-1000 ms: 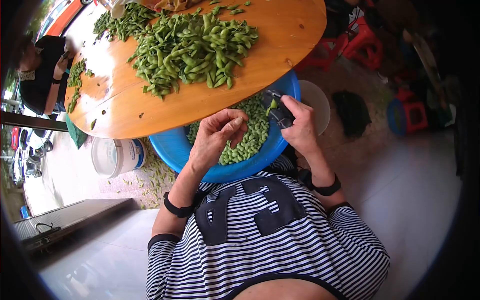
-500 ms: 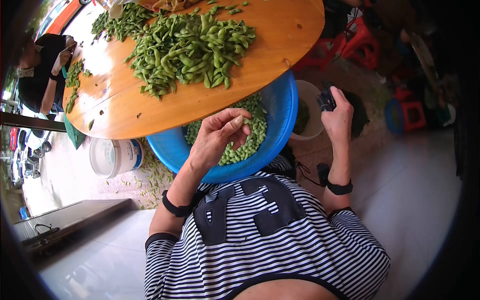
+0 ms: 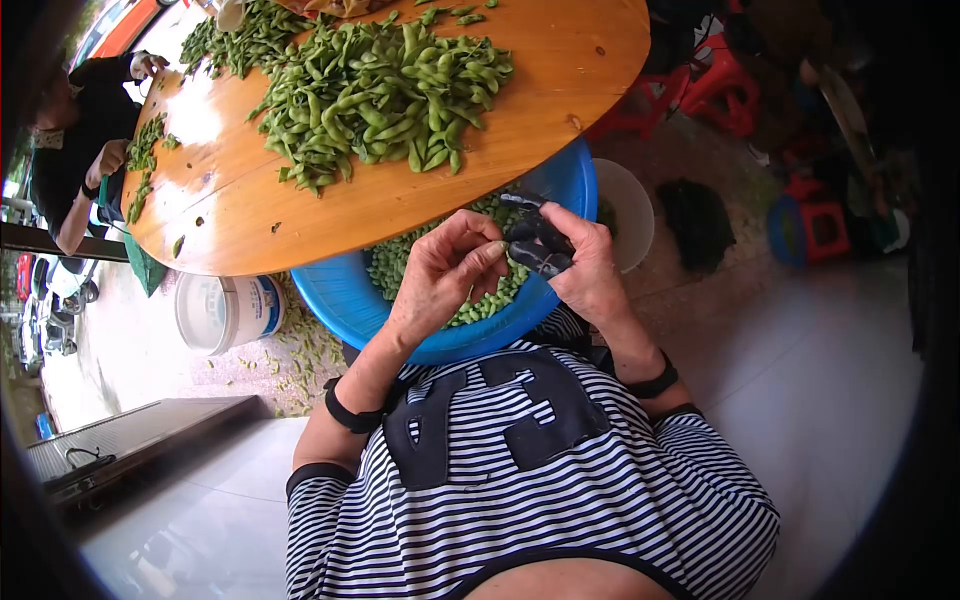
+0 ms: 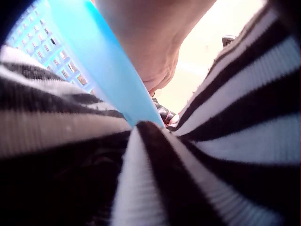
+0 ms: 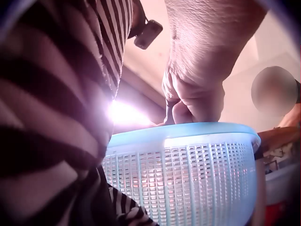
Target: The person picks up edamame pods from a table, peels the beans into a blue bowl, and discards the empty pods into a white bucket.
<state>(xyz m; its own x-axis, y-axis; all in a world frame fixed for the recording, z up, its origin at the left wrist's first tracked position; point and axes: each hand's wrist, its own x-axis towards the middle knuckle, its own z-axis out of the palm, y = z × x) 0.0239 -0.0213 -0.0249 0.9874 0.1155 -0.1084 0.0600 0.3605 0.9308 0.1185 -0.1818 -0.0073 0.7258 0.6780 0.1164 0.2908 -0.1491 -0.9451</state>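
In the head view, the left hand (image 3: 448, 270) is over the blue basin (image 3: 425, 345), its fingers curled and thumb tip against the index finger; whatever it pinches is too small to make out. The right hand (image 3: 590, 268) meets it at the fingertips, its dark-covered fingers (image 3: 541, 262) extended and slightly apart. No object shows clearly between them. Shelled green beans (image 3: 475, 306) lie in the basin beneath. The left wrist view shows part of a hand (image 4: 150, 52) beside a blue rim; in the right wrist view the hand (image 5: 197, 66) is above the basket-like basin (image 5: 188, 174).
A heap of green pods (image 3: 385, 95) covers part of the wooden table (image 3: 300, 225). A white bucket (image 3: 215, 315) stands at left, a pale tub (image 3: 630, 215) right of the basin. Red stools (image 3: 725, 90) are beyond. Another person (image 3: 75, 165) sits across the table.
The right hand went out right over the pale tub, then came back left to the left hand. A green pod seen in the right hand earlier is gone from view. The left hand barely moved.
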